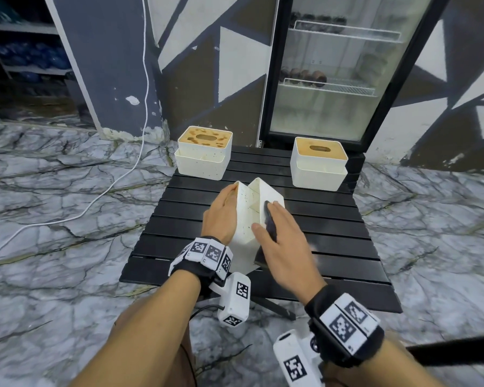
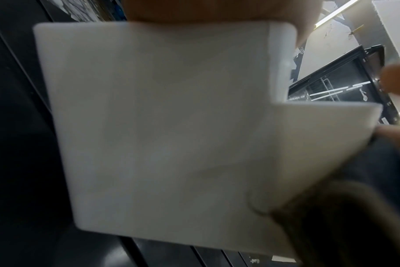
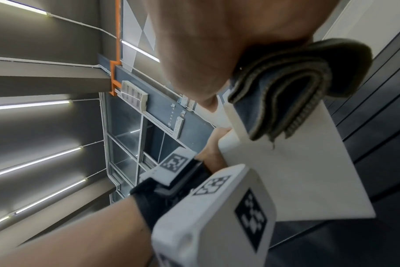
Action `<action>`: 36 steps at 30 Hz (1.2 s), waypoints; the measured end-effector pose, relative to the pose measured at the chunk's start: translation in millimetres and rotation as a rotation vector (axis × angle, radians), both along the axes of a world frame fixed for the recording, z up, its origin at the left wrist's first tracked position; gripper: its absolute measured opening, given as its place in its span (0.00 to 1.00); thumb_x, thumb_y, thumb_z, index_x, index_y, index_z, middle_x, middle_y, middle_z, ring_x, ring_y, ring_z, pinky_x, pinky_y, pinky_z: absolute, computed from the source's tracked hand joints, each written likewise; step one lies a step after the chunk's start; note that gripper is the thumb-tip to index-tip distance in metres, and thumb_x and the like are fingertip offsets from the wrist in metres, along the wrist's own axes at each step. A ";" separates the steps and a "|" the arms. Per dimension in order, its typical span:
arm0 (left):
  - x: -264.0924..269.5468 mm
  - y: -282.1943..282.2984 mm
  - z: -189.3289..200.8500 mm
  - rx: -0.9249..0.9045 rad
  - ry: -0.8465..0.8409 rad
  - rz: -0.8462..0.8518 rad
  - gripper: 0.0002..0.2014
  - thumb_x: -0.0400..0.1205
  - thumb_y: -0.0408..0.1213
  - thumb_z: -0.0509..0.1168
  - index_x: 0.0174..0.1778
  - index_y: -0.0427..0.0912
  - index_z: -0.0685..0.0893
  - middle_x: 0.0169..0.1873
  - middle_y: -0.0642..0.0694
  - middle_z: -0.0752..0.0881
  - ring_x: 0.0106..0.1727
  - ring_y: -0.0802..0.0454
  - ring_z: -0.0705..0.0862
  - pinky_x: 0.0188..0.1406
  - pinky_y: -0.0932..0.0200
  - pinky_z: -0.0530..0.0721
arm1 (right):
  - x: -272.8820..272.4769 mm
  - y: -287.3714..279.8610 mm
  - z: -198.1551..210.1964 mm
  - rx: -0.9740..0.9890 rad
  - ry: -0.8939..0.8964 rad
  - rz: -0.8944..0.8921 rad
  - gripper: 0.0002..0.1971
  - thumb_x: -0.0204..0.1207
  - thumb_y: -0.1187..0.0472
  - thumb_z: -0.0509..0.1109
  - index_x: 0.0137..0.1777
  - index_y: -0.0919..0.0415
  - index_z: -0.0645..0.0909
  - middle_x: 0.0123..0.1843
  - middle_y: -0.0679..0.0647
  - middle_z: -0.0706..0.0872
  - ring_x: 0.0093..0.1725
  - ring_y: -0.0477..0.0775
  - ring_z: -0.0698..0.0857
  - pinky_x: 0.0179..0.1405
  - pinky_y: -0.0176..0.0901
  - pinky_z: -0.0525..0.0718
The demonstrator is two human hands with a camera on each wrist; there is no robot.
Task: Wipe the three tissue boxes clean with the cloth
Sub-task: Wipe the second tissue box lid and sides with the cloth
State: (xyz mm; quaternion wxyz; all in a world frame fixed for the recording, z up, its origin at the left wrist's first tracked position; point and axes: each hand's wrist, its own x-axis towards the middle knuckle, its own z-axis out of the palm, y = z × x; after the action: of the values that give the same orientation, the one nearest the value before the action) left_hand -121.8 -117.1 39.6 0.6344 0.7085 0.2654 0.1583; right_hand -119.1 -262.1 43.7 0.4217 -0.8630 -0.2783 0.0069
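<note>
Three white tissue boxes are on a black slatted table (image 1: 336, 233). The back-left box (image 1: 204, 160) has a stained wooden lid and speckled walls. The back-right box (image 1: 319, 169) has a clean wooden lid. The middle box (image 1: 245, 219) is tipped up on end, and its pale underside (image 2: 160, 126) fills the left wrist view. My left hand (image 1: 221, 213) holds its left side, fingertips at the far edge. My right hand (image 1: 282, 241) grips a folded dark cloth (image 1: 270, 222) against the box's right wall (image 3: 297, 171). In the right wrist view the cloth (image 3: 286, 84) bunches under my palm.
A glass-door fridge (image 1: 333, 79) stands just behind the table. A white cable (image 1: 95, 199) trails across the marble floor on the left. Shelves (image 1: 20, 65) sit at the back left. Bare slats lie to the right of the held box.
</note>
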 end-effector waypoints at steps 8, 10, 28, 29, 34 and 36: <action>-0.5 -1.7 -0.6 0.015 0.010 0.048 0.19 0.89 0.57 0.51 0.74 0.65 0.76 0.70 0.50 0.81 0.61 0.52 0.75 0.59 0.58 0.69 | -3.4 11.8 -7.4 0.049 0.026 -0.114 0.29 0.78 0.53 0.66 0.79 0.53 0.65 0.81 0.52 0.58 0.80 0.51 0.56 0.77 0.39 0.57; -1.8 -1.0 -1.5 0.035 0.027 0.052 0.21 0.89 0.57 0.50 0.77 0.64 0.73 0.72 0.48 0.80 0.62 0.52 0.74 0.59 0.57 0.67 | -2.1 12.7 -5.8 0.050 0.041 -0.103 0.27 0.78 0.55 0.64 0.78 0.52 0.66 0.80 0.52 0.58 0.79 0.53 0.58 0.78 0.47 0.63; -5.1 36.8 32.6 0.497 -0.086 -0.149 0.33 0.79 0.38 0.73 0.79 0.60 0.71 0.62 0.50 0.71 0.68 0.55 0.70 0.70 0.59 0.67 | 82.8 -6.5 35.3 -0.200 -0.043 0.199 0.27 0.73 0.73 0.61 0.69 0.49 0.79 0.64 0.46 0.74 0.63 0.42 0.72 0.56 0.19 0.64; -3.3 38.0 37.1 0.548 -0.075 -0.221 0.35 0.78 0.40 0.75 0.80 0.61 0.69 0.64 0.51 0.69 0.70 0.56 0.67 0.69 0.59 0.65 | 88.5 -8.1 36.4 -0.220 -0.060 0.227 0.28 0.72 0.73 0.61 0.69 0.49 0.80 0.64 0.46 0.75 0.64 0.42 0.73 0.57 0.21 0.65; 8.7 45.8 45.6 0.876 0.107 -0.456 0.49 0.70 0.51 0.81 0.85 0.63 0.61 0.77 0.48 0.64 0.79 0.48 0.62 0.78 0.52 0.62 | 110.9 -15.0 38.8 -0.269 -0.130 0.314 0.32 0.68 0.78 0.61 0.67 0.48 0.81 0.65 0.46 0.78 0.65 0.42 0.74 0.57 0.14 0.63; 13.3 47.1 42.3 0.963 0.166 -0.511 0.53 0.68 0.54 0.82 0.85 0.63 0.59 0.80 0.49 0.62 0.81 0.48 0.60 0.80 0.51 0.59 | 117.3 -17.3 38.0 -0.264 -0.142 0.334 0.34 0.66 0.79 0.59 0.65 0.47 0.83 0.66 0.44 0.78 0.65 0.42 0.74 0.60 0.15 0.64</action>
State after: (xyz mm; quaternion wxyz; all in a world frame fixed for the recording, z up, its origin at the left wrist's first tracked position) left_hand -108.5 -70.0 81.9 0.2336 0.9707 0.0318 0.0464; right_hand -1.8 -279.4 81.7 0.2775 -0.8510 -0.4429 0.0519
